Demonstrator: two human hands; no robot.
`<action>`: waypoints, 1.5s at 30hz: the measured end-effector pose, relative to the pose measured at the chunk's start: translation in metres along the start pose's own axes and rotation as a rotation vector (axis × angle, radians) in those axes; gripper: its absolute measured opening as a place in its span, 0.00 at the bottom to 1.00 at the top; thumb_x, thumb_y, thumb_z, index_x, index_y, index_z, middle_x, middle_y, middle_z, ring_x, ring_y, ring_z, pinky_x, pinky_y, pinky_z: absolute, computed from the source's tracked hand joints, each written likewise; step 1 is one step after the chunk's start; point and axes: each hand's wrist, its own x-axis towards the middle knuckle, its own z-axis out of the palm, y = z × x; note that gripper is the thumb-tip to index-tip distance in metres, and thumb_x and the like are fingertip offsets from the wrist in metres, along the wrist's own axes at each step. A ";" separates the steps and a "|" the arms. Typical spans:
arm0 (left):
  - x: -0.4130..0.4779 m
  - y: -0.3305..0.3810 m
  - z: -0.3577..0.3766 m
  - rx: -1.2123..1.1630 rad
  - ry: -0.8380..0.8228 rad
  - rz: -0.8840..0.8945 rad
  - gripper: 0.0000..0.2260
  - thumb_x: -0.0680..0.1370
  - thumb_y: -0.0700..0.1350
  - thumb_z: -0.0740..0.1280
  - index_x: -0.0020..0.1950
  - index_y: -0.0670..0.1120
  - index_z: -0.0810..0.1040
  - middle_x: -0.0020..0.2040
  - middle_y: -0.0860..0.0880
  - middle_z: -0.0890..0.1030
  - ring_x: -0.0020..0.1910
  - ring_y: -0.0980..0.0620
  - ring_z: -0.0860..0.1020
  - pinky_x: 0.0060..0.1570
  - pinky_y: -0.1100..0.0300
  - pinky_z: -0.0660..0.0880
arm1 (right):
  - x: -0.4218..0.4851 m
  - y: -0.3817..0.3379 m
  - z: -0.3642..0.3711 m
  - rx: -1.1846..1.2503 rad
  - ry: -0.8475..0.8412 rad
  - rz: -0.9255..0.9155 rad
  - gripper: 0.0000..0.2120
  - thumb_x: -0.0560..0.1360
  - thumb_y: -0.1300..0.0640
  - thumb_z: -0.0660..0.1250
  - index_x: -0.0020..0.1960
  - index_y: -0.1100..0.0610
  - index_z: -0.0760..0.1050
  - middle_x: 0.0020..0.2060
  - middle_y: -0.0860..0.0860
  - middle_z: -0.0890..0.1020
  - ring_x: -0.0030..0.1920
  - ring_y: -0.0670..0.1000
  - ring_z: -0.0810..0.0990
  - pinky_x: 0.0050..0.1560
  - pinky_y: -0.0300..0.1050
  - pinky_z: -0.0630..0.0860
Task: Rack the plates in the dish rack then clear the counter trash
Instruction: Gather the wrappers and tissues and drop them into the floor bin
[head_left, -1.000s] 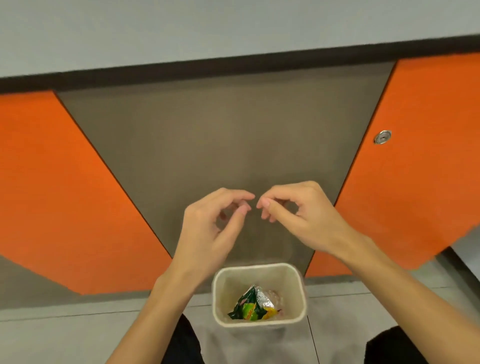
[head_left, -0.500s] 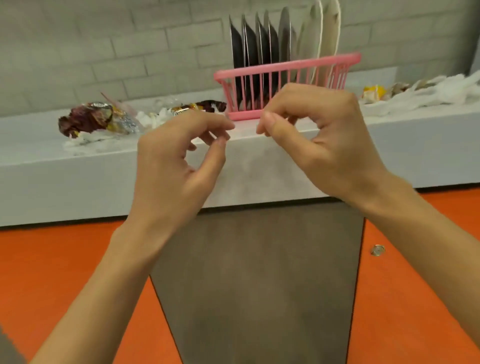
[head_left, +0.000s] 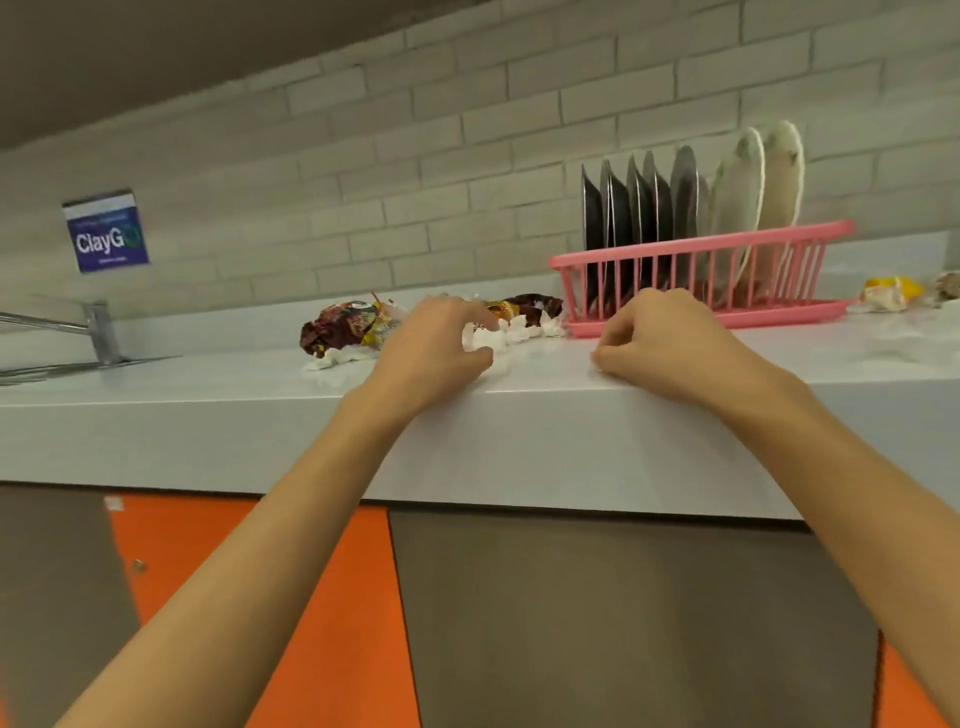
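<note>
A pink dish rack (head_left: 769, 318) stands on the white counter (head_left: 519, 431), holding several dark plates (head_left: 639, 208) and two pale plates (head_left: 763, 176) upright. Left of the rack lies a heap of crumpled wrappers (head_left: 345, 330) and white tissue (head_left: 511, 332). My left hand (head_left: 431, 353) is on the heap, its fingers and thumb curled round a wad of the tissue. My right hand (head_left: 670, 343) rests on the counter in front of the rack's left corner. Its fingers are curled under, and nothing shows in them.
More trash, including a yellow wrapper (head_left: 891, 291), lies right of the rack. A sink with a metal tap (head_left: 98, 327) is at far left, under a blue ClayGo sign (head_left: 106, 231). Orange (head_left: 249, 613) and grey cabinet doors (head_left: 623, 623) are below the counter.
My view rose from the bin on the floor to the counter. Both hands moved up and forward onto it, the left onto the tissue, the right near the rack.
</note>
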 end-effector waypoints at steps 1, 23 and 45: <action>0.004 -0.006 0.001 0.072 -0.040 -0.022 0.14 0.74 0.43 0.68 0.59 0.53 0.80 0.62 0.51 0.79 0.64 0.49 0.72 0.59 0.50 0.73 | 0.004 -0.003 0.004 -0.032 0.020 0.009 0.05 0.72 0.57 0.69 0.42 0.53 0.84 0.42 0.47 0.83 0.44 0.50 0.80 0.47 0.46 0.77; 0.037 0.050 -0.002 -0.559 -0.266 0.089 0.08 0.74 0.37 0.72 0.54 0.40 0.82 0.42 0.44 0.86 0.40 0.50 0.85 0.43 0.59 0.82 | 0.001 0.006 -0.001 0.484 -0.046 -0.097 0.29 0.74 0.52 0.72 0.72 0.46 0.66 0.61 0.51 0.78 0.48 0.49 0.84 0.52 0.51 0.81; 0.084 0.005 0.036 0.149 -0.461 0.059 0.14 0.76 0.43 0.68 0.61 0.49 0.81 0.60 0.52 0.80 0.59 0.50 0.76 0.61 0.58 0.71 | 0.006 0.012 -0.005 0.754 0.239 0.228 0.13 0.75 0.62 0.59 0.47 0.69 0.79 0.37 0.58 0.83 0.36 0.53 0.81 0.32 0.49 0.80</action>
